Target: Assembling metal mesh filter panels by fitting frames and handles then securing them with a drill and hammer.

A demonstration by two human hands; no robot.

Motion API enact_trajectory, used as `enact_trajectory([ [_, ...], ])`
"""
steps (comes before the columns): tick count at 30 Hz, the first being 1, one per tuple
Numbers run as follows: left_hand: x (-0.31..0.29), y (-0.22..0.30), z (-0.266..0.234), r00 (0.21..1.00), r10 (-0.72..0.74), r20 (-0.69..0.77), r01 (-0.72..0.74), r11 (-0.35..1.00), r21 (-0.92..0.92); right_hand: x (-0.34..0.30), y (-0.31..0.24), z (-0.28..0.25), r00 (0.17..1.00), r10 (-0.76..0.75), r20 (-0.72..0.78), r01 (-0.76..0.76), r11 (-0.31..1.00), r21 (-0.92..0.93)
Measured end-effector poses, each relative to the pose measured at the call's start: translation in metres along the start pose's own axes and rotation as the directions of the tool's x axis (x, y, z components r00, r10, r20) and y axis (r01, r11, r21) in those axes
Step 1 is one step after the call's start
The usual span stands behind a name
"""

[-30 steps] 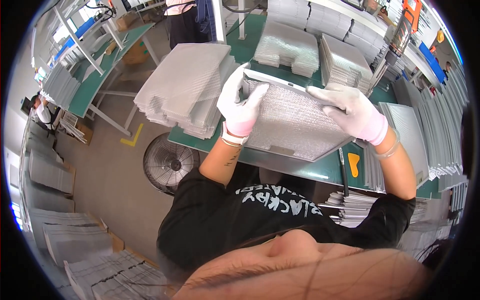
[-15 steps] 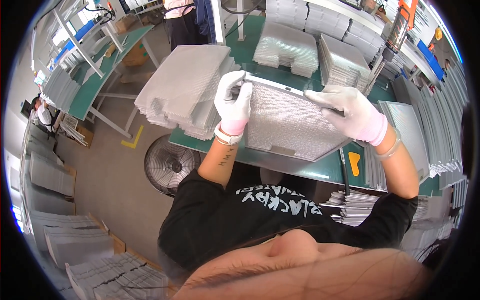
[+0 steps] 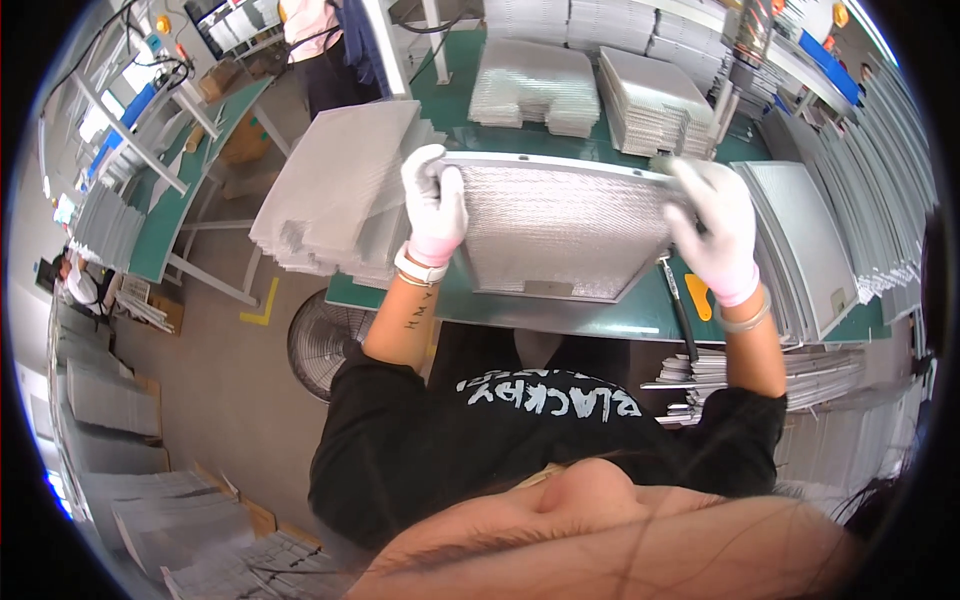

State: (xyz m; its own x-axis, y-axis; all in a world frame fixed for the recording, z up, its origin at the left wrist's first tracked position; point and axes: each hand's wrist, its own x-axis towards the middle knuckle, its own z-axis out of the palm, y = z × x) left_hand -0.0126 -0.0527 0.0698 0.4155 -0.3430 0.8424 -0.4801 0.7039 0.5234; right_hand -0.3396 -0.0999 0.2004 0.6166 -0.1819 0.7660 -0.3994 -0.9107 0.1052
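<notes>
A rectangular filter panel [image 3: 565, 225] of silvery mesh in a thin metal frame leans up in front of me, its lower edge at the green table [image 3: 480, 312]. My left hand [image 3: 437, 205], in a white glove with a pink cuff, grips the panel's upper left corner, thumb in front. Beside the upper right corner is my right hand [image 3: 718, 225], gloved alike and slightly blurred. Its fingers are apart, and whether they touch the frame is hard to make out. Near that hand lie a black-handled tool [image 3: 680, 305] and a yellow flat piece [image 3: 698, 297].
Mesh sheets are stacked on the left [image 3: 335, 180], with two more piles, one [image 3: 535, 85] at the back and another [image 3: 655, 100] beside it. Framed panels [image 3: 795, 235] stand at the right. A floor fan [image 3: 320, 345] is left of the table. Another person [image 3: 335, 60] stands beyond.
My right hand has moved from the panel's top edge to its right corner, and its fingers have spread. The panel now faces me more squarely, its top edge more level. My left hand keeps its grip.
</notes>
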Motion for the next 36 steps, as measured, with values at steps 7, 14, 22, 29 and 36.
enact_trajectory([
  [7, 0.102, 0.096, 0.047, 0.784, 0.274, 0.557, -0.407, 0.904, 0.128, -0.215, 0.010, 0.057, 0.437, 0.771, 0.463, -0.458, 0.634, -0.623],
  [14, 0.036, 0.078, 0.179, 0.071, 0.412, 0.908, -0.717, 0.654, -0.241, -0.293, 0.018, 0.063, 0.538, 0.776, 0.329, -0.826, 0.562, 0.024],
  [22, 0.030, 0.073, 0.171, 0.260, 0.357, 0.897, -0.759, 0.650, -0.039, -0.144, -0.018, -0.111, 0.698, 0.691, 0.190, -0.639, 0.481, 0.600],
  [29, 0.028, 0.066, 0.176, 0.298, 0.367, 0.881, -0.781, 0.625, 0.004, -0.106, -0.025, -0.107, 0.636, 0.541, 0.550, -0.589, 0.801, -0.106],
  [36, 0.028, 0.065, 0.177, 0.327, 0.398, 0.857, -0.797, 0.604, 0.023, -0.111, -0.025, -0.103, 0.796, 0.603, -0.051, -0.573, 0.778, 0.256],
])
